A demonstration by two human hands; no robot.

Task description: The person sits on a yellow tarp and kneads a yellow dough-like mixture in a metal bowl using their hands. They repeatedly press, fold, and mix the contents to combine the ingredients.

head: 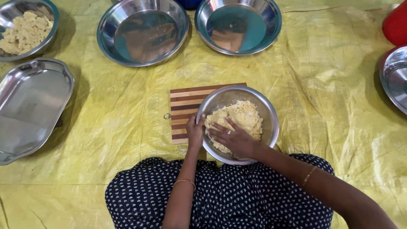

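Note:
A steel bowl [267, 111] of pale yellow crumbly dough [243, 116] stands on a striped wooden board [183, 106] just in front of my lap. My left hand [195, 130] grips the bowl's near left rim. My right hand [232, 138] lies flat inside the bowl, fingers spread and pressing on the dough.
On the yellow plastic sheet [322, 85] two empty steel plates [142, 32] [238, 25] sit at the back. A bowl of the same crumbly mix [23, 29] is at far left above an oblong steel tray [32, 108]. Another plate [394, 78] and a red container [396, 23] are at right.

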